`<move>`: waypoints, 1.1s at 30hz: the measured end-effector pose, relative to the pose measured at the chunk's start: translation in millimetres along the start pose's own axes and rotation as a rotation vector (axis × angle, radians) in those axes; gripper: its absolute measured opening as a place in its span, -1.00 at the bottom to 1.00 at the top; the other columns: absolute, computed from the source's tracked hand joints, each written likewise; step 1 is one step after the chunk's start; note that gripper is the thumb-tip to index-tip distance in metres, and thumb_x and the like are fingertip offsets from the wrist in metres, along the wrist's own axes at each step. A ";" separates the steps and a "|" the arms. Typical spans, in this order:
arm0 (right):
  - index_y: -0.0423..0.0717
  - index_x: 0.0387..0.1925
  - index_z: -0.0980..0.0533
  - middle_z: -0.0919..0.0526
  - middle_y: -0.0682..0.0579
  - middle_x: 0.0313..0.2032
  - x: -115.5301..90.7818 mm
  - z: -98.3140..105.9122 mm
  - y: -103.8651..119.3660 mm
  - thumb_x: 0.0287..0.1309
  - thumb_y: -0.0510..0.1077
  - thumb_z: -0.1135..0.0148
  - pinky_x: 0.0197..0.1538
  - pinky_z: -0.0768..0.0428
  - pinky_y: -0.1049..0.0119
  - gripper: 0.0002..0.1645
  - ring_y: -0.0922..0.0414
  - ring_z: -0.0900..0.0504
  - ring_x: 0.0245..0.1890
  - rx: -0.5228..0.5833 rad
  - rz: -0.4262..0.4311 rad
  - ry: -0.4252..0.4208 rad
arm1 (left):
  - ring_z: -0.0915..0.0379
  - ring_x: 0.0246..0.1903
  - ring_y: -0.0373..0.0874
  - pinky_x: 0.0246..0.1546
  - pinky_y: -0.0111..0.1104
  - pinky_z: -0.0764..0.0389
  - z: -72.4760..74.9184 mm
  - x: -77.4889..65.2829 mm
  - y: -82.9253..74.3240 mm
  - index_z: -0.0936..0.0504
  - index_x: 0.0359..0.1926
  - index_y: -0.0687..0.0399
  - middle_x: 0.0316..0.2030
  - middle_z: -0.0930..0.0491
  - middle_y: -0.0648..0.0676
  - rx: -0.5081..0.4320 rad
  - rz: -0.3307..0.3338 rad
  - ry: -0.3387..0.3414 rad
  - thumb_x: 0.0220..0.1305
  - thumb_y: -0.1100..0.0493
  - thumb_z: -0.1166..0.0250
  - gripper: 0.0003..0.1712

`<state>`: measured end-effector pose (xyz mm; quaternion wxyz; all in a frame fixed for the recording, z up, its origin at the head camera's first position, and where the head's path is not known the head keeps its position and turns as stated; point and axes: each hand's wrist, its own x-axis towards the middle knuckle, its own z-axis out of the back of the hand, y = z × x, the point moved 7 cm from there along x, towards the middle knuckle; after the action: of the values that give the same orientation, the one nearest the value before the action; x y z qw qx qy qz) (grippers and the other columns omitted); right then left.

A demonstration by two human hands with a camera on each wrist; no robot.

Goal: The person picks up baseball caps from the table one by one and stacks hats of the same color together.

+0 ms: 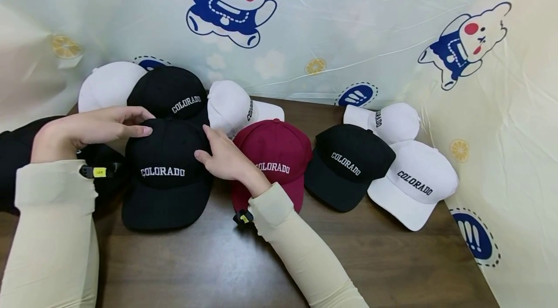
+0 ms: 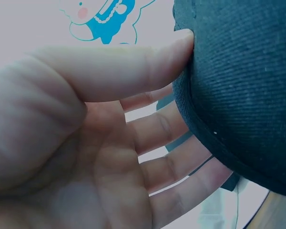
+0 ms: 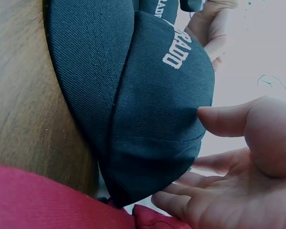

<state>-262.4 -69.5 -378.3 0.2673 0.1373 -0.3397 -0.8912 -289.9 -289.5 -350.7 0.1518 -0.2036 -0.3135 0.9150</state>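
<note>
A black cap (image 1: 167, 153) with white COLORADO lettering sits on the table, brim towards me. At its upper left, my left hand (image 1: 102, 129) holds the edge; in the left wrist view the thumb (image 2: 176, 52) lies on the fabric and the fingertips pass behind it. My right hand (image 1: 224, 155) touches the other side of the crown. In the right wrist view its thumb tip (image 3: 207, 117) meets the crown, while the extended fingers lie along the lower edge, partly hidden. Directly behind stands another black cap (image 1: 167, 87).
A maroon cap (image 1: 279, 146) is beside my right hand, partly under its wrist. White caps (image 1: 111, 85) (image 1: 228, 104) stand at the back. Farther right are a black cap (image 1: 348, 162) and two white caps (image 1: 418, 167) (image 1: 398, 121). A printed curtain (image 1: 305, 22) backs the wooden table (image 1: 209, 269).
</note>
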 end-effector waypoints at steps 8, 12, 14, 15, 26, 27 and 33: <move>-0.14 0.53 0.08 -0.04 0.00 0.50 -2.1 -0.8 -2.1 0.41 -0.01 -0.03 0.44 -0.02 0.41 -0.16 0.21 -0.01 0.48 -0.006 -0.014 0.032 | -0.35 -0.08 -0.22 -0.14 -0.41 -0.42 0.2 2.1 2.3 -0.46 0.15 0.08 -0.01 -0.49 0.08 -0.006 0.005 -0.010 0.44 -0.01 -0.15 -0.60; -0.14 0.52 0.06 -0.06 0.01 0.49 -3.5 2.0 -2.5 0.40 0.01 -0.05 0.45 -0.02 0.39 -0.16 0.19 -0.03 0.47 -0.013 -0.007 0.024 | -0.35 -0.07 -0.23 -0.13 -0.43 -0.42 1.0 2.7 2.6 -0.45 0.17 0.08 0.01 -0.48 0.08 0.000 0.000 -0.016 0.43 -0.01 -0.15 -0.60; -0.13 0.52 0.05 -0.08 0.00 0.49 -4.3 4.4 -1.8 0.39 0.01 -0.06 0.45 -0.03 0.38 -0.16 0.18 -0.05 0.47 -0.018 0.000 0.016 | -0.36 -0.07 -0.24 -0.13 -0.44 -0.43 2.3 2.5 2.6 -0.44 0.19 0.07 0.03 -0.48 0.08 0.008 -0.007 -0.024 0.44 0.00 -0.14 -0.59; -0.13 0.52 0.04 -0.09 0.00 0.49 -4.6 5.6 -1.6 0.39 0.02 -0.06 0.45 -0.04 0.38 -0.16 0.18 -0.05 0.47 -0.019 0.003 0.011 | -0.36 -0.08 -0.25 -0.14 -0.45 -0.43 3.4 1.9 2.2 -0.44 0.20 0.06 0.03 -0.49 0.07 0.013 -0.009 -0.031 0.45 0.00 -0.14 -0.59; -0.11 0.51 -0.02 -0.14 0.03 0.47 -12.1 29.3 3.4 0.37 0.00 -0.10 0.42 -0.11 0.38 -0.18 0.18 -0.12 0.45 0.006 0.068 -0.082 | -0.38 -0.22 -0.54 -0.30 -0.62 -0.37 42.6 -22.1 14.9 -0.41 0.24 0.10 -0.13 -0.50 -0.21 0.008 -0.014 -0.300 0.39 0.03 -0.22 -0.52; -0.10 0.51 -0.03 -0.14 0.05 0.47 -13.3 32.3 3.5 0.37 0.01 -0.10 0.42 -0.13 0.38 -0.19 0.20 -0.13 0.44 0.015 0.071 -0.094 | -0.35 -0.25 -0.56 -0.32 -0.64 -0.35 47.1 -25.3 18.4 -0.40 0.24 0.12 -0.13 -0.50 -0.19 0.016 0.005 -0.331 0.38 0.01 -0.23 -0.49; 0.02 0.52 -0.03 -0.12 0.14 0.47 -21.3 47.2 9.8 0.35 0.03 -0.13 0.40 -0.16 0.38 -0.17 0.29 -0.10 0.43 0.060 0.099 -0.138 | -0.18 -0.38 -0.64 -0.48 -0.65 -0.26 68.5 -48.4 47.9 -0.31 0.31 0.19 -0.07 -0.52 0.15 0.034 0.127 -0.495 0.36 -0.09 -0.22 -0.34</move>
<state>-261.3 -38.4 -335.7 0.2827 0.0667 -0.3900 -0.8738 -287.0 -380.4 -318.4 0.0158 0.0100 -0.3122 0.9498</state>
